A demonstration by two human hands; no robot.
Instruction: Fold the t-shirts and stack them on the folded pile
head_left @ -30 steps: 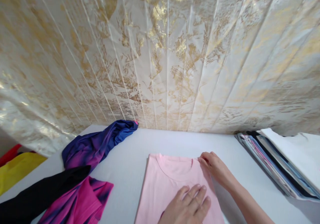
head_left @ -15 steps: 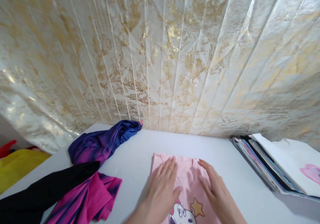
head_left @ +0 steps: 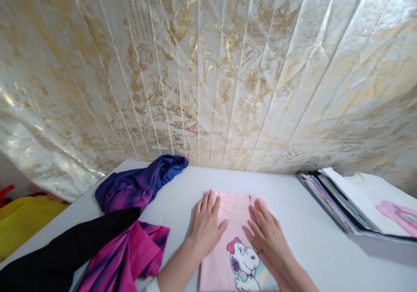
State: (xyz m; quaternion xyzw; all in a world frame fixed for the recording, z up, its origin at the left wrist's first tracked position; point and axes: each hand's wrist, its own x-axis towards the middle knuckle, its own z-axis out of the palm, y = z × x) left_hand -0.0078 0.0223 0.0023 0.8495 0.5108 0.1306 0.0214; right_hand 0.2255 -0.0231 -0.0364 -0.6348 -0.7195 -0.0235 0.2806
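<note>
A folded pink T-shirt [head_left: 237, 222] with a cartoon dog print lies on the white table [head_left: 293, 205] in front of me. My left hand [head_left: 206, 226] rests flat on its left side, fingers stretched toward the collar. My right hand [head_left: 267, 235] lies flat on its right side, fingers together and extended. Neither hand grips anything; both press on the fabric.
A heap of unfolded clothes sits at the left: a blue-purple garment [head_left: 140, 184], a black one [head_left: 65, 253] and a magenta one [head_left: 130, 253]. A stack of folded shirts [head_left: 358, 205] lies at the right. A gold-patterned sheet [head_left: 208, 66] hangs behind. Yellow cloth [head_left: 22, 218] lies beyond the left edge.
The shirt now shows its cartoon print face up. My left hand slid to the shirt's left side and my right hand moved from the collar to lie flat on the right.
</note>
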